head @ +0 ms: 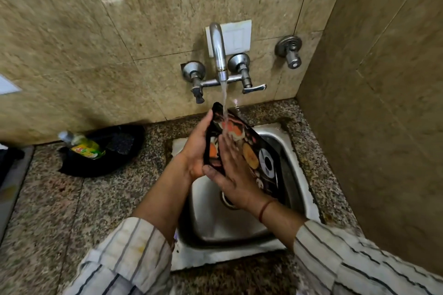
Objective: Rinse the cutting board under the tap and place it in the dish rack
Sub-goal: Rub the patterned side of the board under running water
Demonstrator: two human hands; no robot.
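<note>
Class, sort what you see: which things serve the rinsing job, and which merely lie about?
In use: cutting board, tap, running water, sink, left hand, right hand.

Lying about: green bottle, black pan, spare wall valve.

White sleeves with thin dark stripes, rolled up both forearms; a reddish thread bracelet (264,209) circles the right wrist.

Both forearms extend forward and converge, bare below rolled striped sleeves (124,254). The left hand (195,148) is turned palm inward, its fingers (206,124) curled around the near left edge of the cutting board (265,158), clasping it from behind. The right hand (231,175) lies flat, palm down, on the board's printed face; its fingers are extended and held together, pointing forward, thumb spread to the left. A thin cord band (265,209) encircles the right wrist.
</note>
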